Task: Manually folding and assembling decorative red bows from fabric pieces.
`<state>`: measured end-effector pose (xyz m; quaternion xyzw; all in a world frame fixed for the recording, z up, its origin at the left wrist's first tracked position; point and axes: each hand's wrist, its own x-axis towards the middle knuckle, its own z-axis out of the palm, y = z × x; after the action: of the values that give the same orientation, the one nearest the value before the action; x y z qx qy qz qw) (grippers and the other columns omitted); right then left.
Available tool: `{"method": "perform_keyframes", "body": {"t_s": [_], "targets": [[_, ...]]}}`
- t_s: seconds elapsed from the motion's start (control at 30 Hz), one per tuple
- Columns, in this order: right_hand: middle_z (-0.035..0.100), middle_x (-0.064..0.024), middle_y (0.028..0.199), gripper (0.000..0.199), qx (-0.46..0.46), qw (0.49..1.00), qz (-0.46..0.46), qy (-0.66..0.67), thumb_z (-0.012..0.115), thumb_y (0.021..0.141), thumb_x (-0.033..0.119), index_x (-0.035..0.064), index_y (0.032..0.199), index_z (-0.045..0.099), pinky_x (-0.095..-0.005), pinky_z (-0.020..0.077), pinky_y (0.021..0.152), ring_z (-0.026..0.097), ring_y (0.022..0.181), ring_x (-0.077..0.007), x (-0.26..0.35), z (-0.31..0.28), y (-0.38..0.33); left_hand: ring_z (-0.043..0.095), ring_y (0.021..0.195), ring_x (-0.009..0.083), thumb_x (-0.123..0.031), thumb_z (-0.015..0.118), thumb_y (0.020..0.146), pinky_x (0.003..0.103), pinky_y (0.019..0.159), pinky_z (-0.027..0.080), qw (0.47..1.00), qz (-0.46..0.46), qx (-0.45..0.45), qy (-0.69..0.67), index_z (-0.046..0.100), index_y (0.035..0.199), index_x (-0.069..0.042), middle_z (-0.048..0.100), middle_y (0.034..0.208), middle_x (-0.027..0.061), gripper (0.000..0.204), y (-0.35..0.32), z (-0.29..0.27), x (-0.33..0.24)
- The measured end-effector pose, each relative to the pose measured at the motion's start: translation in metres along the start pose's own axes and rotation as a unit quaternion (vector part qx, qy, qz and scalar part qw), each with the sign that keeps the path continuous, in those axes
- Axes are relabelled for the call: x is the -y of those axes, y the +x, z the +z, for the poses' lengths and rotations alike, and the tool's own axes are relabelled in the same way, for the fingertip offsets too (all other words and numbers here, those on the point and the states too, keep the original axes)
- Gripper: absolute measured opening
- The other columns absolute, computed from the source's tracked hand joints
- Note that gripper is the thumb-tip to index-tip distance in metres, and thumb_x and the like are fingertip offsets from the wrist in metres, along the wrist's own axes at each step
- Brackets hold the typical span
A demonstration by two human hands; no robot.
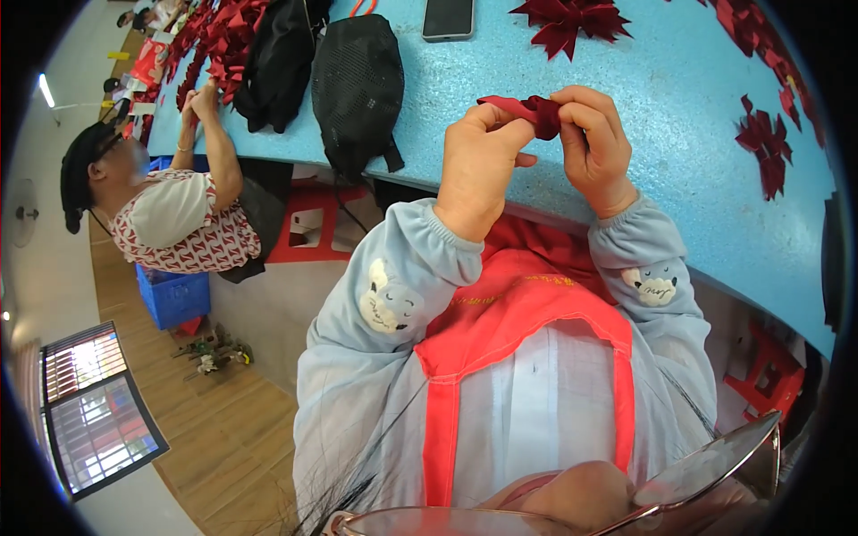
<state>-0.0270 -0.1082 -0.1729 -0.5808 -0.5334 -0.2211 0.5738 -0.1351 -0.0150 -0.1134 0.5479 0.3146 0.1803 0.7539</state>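
Left hand (478, 165) and right hand (590, 134) are both closed in a pinch on one dark red ribbon piece (529, 111), held between them just above the blue table (679, 179) near its front edge. Judgement: the folds appear gathered at the right fingertips; pinch firmly there and keep the layers aligned. A finished red bow (568, 20) lies farther back, beside a phone (448, 18)

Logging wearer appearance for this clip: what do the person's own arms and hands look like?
Both arms wear pale blue sleeves with gathered elastic cuffs, each bearing a small cartoon animal patch. The left hand and right hand are bare: no gloves, and no rings or watch that I can see.
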Motion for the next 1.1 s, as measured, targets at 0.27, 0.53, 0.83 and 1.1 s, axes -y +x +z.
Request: {"method": "perform_keyframes", "body": {"t_s": [0.27,0.53,0.83,1.1], "targets": [[0.056,-0.0127,0.098,0.013,0.024,0.999,0.043,-0.007,0.054,0.081,-0.007,0.0015,0.091,0.052,-0.0275,0.0483,0.065,0.056,0.08,-0.0208,-0.004,-0.001,-0.001,0.056,0.07,0.0117,-0.003,0.059,0.074,0.026,0.056,0.049,0.999,0.027,-0.011,-0.021,0.061,0.082,0.003,0.061,0.08,0.0049,0.011,0.006,-0.003,0.006],[0.056,-0.0096,0.088,0.008,0.079,0.986,0.131,-0.062,0.054,0.084,-0.001,0.0025,0.091,0.053,-0.0258,0.0463,0.059,0.055,0.068,-0.0165,-0.005,0.008,-0.002,0.06,0.071,0.015,-0.003,0.061,0.072,0.028,0.054,0.052,0.971,0.156,-0.057,0.172,0.06,0.083,0.006,0.061,0.081,0.0073,0.013,0.024,-0.022,0.018],[0.057,-0.0034,0.086,0.008,0.073,0.924,0.355,0.124,0.051,0.089,0.003,0.0009,0.096,0.053,-0.0214,0.0449,0.065,0.055,0.072,-0.0088,-0.013,0.016,-0.004,0.065,0.077,0.0201,-0.005,0.053,0.082,0.028,0.063,0.053,0.993,-0.012,0.011,-0.113,0.058,0.089,0.007,0.062,0.088,0.0123,0.015,0.045,-0.032,0.019],[0.057,-0.0045,0.095,0.01,0.059,0.901,0.392,0.178,0.051,0.089,0.003,0.0017,0.098,0.051,-0.0212,0.0438,0.073,0.054,0.081,-0.0092,-0.014,0.01,-0.002,0.064,0.074,0.0189,-0.004,0.056,0.081,0.026,0.067,0.053,0.994,0.023,0.036,-0.101,0.056,0.095,0.007,0.062,0.087,0.0119,0.017,0.046,-0.021,0.026]]}}
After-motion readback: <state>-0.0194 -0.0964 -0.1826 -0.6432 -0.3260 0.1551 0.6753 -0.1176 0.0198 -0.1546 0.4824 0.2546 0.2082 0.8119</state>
